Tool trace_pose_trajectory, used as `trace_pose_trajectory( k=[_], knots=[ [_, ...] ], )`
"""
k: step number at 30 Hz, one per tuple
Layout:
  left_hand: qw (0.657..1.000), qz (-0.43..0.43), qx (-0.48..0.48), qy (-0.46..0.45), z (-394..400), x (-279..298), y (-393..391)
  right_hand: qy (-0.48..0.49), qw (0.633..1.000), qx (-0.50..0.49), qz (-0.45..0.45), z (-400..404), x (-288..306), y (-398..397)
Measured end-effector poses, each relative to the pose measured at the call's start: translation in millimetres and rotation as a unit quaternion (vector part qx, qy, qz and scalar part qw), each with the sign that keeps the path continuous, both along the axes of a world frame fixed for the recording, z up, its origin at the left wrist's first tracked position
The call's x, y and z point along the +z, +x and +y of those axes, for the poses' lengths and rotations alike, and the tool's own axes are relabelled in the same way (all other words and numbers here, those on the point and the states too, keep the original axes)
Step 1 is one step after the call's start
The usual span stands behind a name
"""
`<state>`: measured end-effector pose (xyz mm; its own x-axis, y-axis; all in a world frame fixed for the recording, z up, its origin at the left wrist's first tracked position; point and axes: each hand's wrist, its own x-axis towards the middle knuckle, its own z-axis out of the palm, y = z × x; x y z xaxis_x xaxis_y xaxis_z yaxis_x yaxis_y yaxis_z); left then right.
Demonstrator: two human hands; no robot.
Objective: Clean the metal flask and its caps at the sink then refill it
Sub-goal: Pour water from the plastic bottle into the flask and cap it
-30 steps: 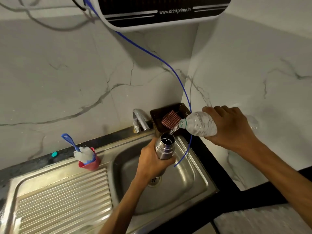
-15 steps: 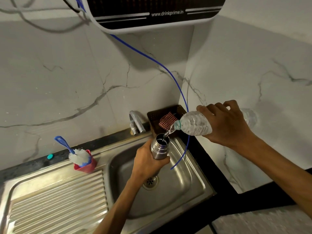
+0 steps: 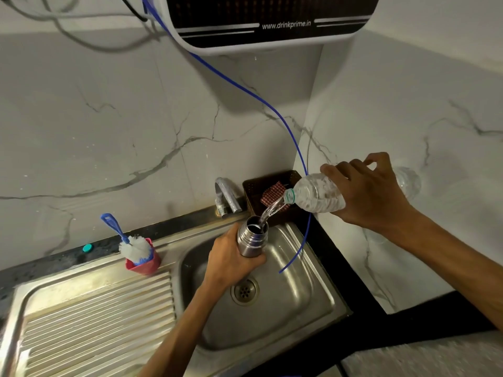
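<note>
My left hand (image 3: 231, 261) grips the open metal flask (image 3: 251, 236) upright above the steel sink basin (image 3: 299, 292). My right hand (image 3: 367, 191) holds a clear plastic water bottle (image 3: 313, 195) tipped on its side, neck pointing left and down. A stream of water runs from the bottle's mouth into the flask's opening. The bottle's base sticks out beyond my fingers on the right. No flask cap shows in my hands.
A tap (image 3: 226, 194) stands behind the basin beside a brown basket (image 3: 250, 186) with a checked cloth (image 3: 273, 193). A blue tube (image 3: 299, 156) hangs from the wall purifier (image 3: 266, 20) into the sink. A brush in a red holder (image 3: 141, 257) and a teal cap (image 3: 87, 248) sit left.
The bottle has tilted a little more and the water stream has grown stronger. Both hands hold the same things in about the same place; the view has shifted slightly.
</note>
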<state>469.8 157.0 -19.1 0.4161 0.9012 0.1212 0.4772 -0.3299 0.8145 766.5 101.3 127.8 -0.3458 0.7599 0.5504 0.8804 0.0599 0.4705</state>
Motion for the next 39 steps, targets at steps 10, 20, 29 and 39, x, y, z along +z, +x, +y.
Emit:
trace_pose_trajectory(
  k=[10, 20, 29, 39],
  knots=[
    [1.0, 0.011, 0.004, 0.015, 4.7, -7.6, -11.9, -0.007, 1.0, -0.011, -0.023, 1.7, 14.8, -2.2],
    [1.0, 0.02, 0.001, -0.007, 3.2, -17.7, -17.5, 0.013, 0.999, -0.01, -0.034, -0.8, 28.3, 1.9],
    [0.999, 0.032, -0.007, -0.006, -1.1, -24.2, -18.4, 0.009, 0.999, -0.018, -0.05, -6.4, 38.6, 4.9],
    [0.999, 0.049, 0.005, -0.019, -3.3, -28.9, -18.9, 0.006, 0.998, -0.02, -0.054, -7.1, 45.7, 3.0]
  ],
)
